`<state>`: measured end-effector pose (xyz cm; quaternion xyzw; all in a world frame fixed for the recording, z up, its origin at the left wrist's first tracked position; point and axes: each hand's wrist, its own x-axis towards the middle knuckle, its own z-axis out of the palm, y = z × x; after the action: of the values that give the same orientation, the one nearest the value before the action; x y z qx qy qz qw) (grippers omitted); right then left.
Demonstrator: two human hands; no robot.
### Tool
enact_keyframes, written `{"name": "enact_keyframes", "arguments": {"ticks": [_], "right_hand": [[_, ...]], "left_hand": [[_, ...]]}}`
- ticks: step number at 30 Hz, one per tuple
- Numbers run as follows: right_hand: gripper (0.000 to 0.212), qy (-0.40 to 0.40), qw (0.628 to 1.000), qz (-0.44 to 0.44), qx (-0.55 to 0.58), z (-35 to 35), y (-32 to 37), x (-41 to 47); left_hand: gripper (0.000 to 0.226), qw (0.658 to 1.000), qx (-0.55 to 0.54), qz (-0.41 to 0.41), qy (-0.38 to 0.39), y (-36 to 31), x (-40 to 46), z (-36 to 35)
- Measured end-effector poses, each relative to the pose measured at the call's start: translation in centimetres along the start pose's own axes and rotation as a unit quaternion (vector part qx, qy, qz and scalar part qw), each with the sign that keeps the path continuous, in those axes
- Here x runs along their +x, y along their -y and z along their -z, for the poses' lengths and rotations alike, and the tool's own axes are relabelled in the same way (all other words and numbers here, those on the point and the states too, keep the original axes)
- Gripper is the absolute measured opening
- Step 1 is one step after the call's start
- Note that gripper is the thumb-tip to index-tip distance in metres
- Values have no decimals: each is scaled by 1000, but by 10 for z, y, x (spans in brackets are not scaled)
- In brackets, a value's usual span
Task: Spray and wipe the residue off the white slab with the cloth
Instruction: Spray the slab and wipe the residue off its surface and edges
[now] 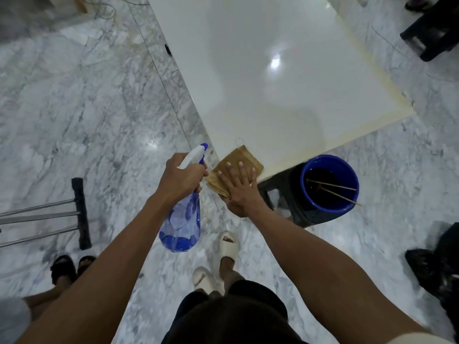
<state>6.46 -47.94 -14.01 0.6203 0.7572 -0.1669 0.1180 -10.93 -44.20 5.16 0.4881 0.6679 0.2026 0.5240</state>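
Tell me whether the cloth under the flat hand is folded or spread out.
Folded. The cloth shows stacked layered edges at its near side, forming a compact pad on the white slab's corner under the flat right hand.

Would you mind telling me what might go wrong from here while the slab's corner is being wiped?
The cloth sits at the very corner of the white slab under the flat right hand, partly overhanging; a hard push could slide it off. The blue bucket with sticks stands just below that edge, so an elbow or falling cloth may hit it. The spray bottle in the left hand points past the slab's edge, so spray could wet the glossy marble floor near the slippers.
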Motion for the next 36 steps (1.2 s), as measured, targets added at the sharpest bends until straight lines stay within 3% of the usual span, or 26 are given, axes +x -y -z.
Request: {"name": "enact_keyframes", "arguments": {"ticks": [10, 15, 16, 18, 22, 24, 26, 29, 33, 36], "right_hand": [[68, 19, 995, -57, 80, -15, 13, -63], [64, 77, 958, -104, 257, 14, 16, -78], [72, 82, 935, -136, 319, 19, 18, -79], [81, 64, 854, -178, 486, 36, 27, -85], [49, 17, 711, -155, 686, 87, 46, -92], [45, -4, 610, -138, 780, 109, 57, -87], [47, -20, 537, -106, 836, 136, 70, -77], [45, -30, 485, -58, 872, 172, 81, -50], [51, -16, 415, -50, 908, 207, 83, 8], [63, 1, 396, -61, 916, 226, 80, 75]], "left_hand": [[25, 999, 15, -15, 29, 37, -63, -4], [17, 999, 21, -31, 37, 39, -84, -3], [17, 999, 14, -32, 36, 38, -89, -1], [20, 999, 3, -35, 35, 34, -96, 5], [14, 998, 1, -50, 26, 24, -105, 23], [21, 998, -3, -66, 15, 20, -105, 35], [30, 998, -9, -69, 5, 13, -102, 49], [14, 998, -2, -68, -8, -1, -86, 69], [28, 997, -11, -64, -29, -26, -40, 101], [30, 997, -11, -58, -53, -52, 10, 124]]}}
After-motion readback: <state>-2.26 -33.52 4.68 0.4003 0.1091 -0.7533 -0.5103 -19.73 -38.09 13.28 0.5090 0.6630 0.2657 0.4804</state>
